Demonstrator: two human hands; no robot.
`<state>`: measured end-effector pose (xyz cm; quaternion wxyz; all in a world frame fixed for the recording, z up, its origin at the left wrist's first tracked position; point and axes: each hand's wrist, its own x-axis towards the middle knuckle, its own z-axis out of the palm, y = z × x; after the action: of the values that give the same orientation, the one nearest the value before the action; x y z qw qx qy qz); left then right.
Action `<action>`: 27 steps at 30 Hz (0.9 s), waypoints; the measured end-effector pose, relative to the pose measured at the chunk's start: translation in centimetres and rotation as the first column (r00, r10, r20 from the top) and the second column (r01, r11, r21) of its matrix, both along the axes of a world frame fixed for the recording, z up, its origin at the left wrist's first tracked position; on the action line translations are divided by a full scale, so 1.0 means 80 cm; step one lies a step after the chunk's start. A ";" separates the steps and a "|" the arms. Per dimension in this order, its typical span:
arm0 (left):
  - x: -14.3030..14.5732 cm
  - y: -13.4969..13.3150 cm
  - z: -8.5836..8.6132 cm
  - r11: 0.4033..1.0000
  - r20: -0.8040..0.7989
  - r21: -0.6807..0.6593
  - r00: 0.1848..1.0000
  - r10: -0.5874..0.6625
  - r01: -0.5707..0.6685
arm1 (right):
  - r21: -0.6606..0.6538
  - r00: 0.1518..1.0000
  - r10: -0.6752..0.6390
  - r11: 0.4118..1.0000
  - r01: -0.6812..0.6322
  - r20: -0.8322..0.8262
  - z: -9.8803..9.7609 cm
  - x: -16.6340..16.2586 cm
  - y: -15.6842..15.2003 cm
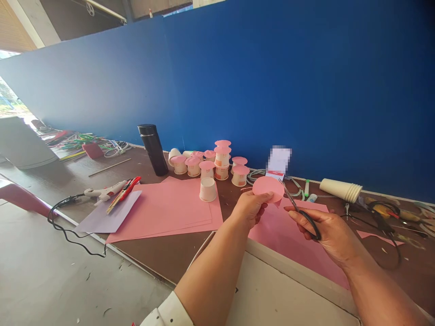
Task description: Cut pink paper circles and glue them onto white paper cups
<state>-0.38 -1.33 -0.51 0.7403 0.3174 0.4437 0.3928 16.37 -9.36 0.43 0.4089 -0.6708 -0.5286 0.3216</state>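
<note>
Pink disc (268, 188) (just one) in left hand (249, 209), scissors (297, 208) in right hand (328, 233).

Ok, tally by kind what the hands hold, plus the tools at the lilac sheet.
Pink paper disc, left hand: 1
Scissors, right hand: 1
Glue gun: 1
Red utility knife: 1
Total: 4

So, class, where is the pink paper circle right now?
In the head view, just right of centre: the left hand holds the pink paper circle up, beside the scissors in the right hand, over a pink sheet.
</note>
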 end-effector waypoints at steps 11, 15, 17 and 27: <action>-0.003 -0.005 0.006 1.000 -0.048 0.020 0.999 -0.007 0.008 | 0.007 1.000 0.028 1.000 -0.028 0.012 0.000 0.004 0.002; 0.000 -0.002 0.002 0.999 -0.012 0.043 1.000 0.002 -0.001 | 0.001 0.999 -0.001 1.000 0.001 -0.047 -0.005 0.004 0.003; 0.002 -0.002 0.000 0.998 0.011 0.058 1.000 0.023 -0.024 | 0.016 0.992 -0.035 0.999 0.037 -0.124 -0.010 0.005 0.005; 0.005 -0.003 -0.004 0.989 0.153 0.149 0.988 -0.009 -0.014 | 0.014 0.892 -0.261 0.958 0.286 -0.368 -0.024 0.013 0.017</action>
<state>0.03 -1.59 -0.85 0.7459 0.3405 0.3550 0.4491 17.38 -7.98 -1.49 0.5628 -0.6534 -0.3550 0.3611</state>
